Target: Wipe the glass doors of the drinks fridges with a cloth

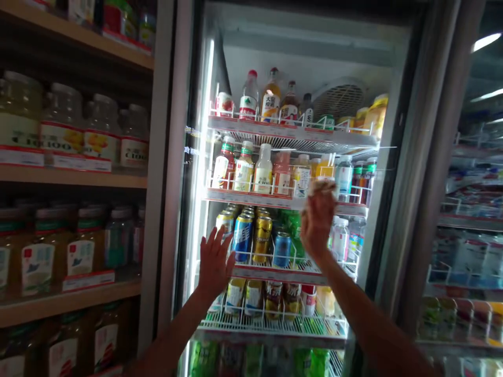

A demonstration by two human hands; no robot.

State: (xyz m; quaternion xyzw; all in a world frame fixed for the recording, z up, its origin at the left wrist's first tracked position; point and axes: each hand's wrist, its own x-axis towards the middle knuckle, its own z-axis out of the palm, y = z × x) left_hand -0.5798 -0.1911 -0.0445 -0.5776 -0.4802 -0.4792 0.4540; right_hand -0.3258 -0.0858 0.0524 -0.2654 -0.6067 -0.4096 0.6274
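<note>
From my seat I see the left hand on the left, fingers spread and palm turned toward the cooler, nearest the blue can. The right hand is blurred, its fingers apparently curled round a crumpled cloth, which sits higher up on the right, in front of the second shelf from the top and beside an orange bottle.

I cannot tell whether a glass pane separates hands and stock, and my worries hang on that. Without one, a wide sweep on the right could knock bottles together, since hand and cloth hide what lies beyond them, and a loose fold could snag on the wire rail. On the left, a forward push could tip a can. With glass there, I'd mostly fear a slack grip dropping the cloth on the near side.
</note>
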